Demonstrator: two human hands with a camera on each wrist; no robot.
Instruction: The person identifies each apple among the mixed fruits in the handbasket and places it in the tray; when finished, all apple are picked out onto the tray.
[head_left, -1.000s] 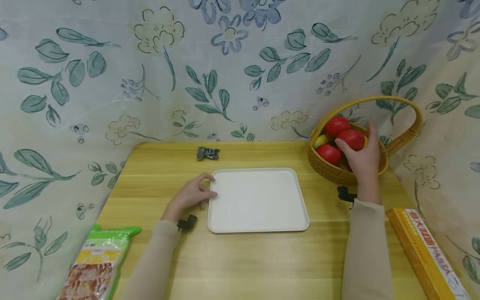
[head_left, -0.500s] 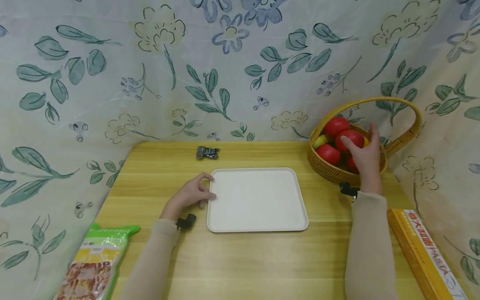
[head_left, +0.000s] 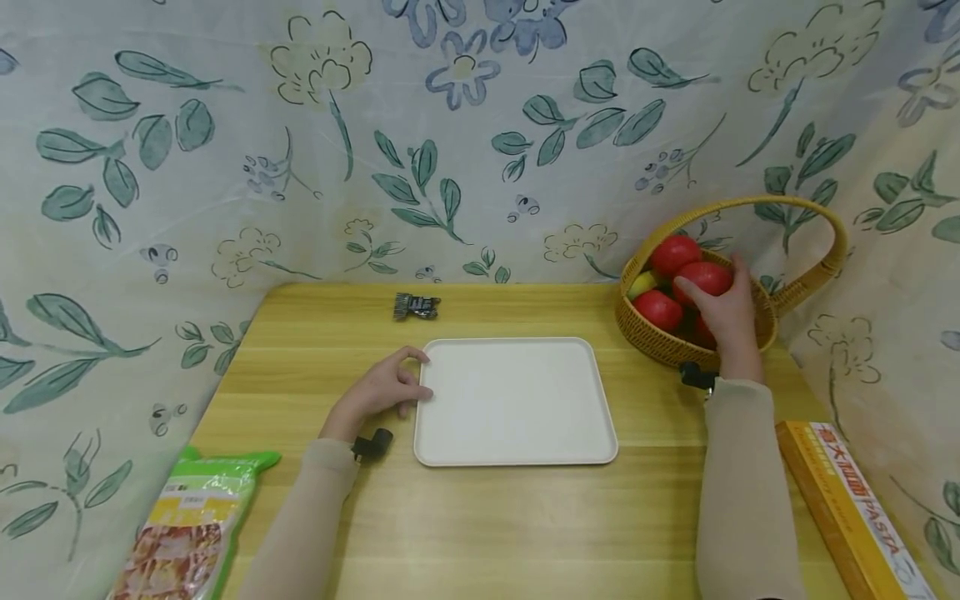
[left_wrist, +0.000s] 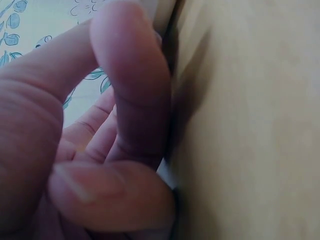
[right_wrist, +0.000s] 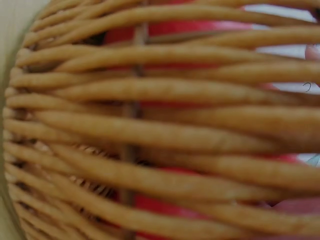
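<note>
In the head view my right hand (head_left: 729,317) is over the wicker basket (head_left: 647,333) at the back right. Its thumb and fingers grip a smooth, oval red fruit (head_left: 707,275) from both sides. More red fruits (head_left: 658,310) and a yellow fruit (head_left: 642,285) lie around it. The basket's woven wall (right_wrist: 165,95) fills the right wrist view and hides that hand's grip. My left hand (head_left: 381,385) rests at the left edge of the white tray (head_left: 517,404), index fingertip and thumb touching its rim. Close up, the thumb (left_wrist: 115,195) and fingers are loosely bent against the wooden table (left_wrist: 250,120).
A small black wrapped packet (head_left: 416,307) lies behind the tray. On the left is a green and yellow food bag (head_left: 191,525); on the right, an orange pasta box (head_left: 855,508). The basket's tall handle (head_left: 832,242) arches beside my right hand. Floral cloth (head_left: 465,167) hangs behind the table.
My right hand pulled back slightly from the red fruit, then moved in again with its thumb and fingers closer around it. The left hand and tray stay in place.
</note>
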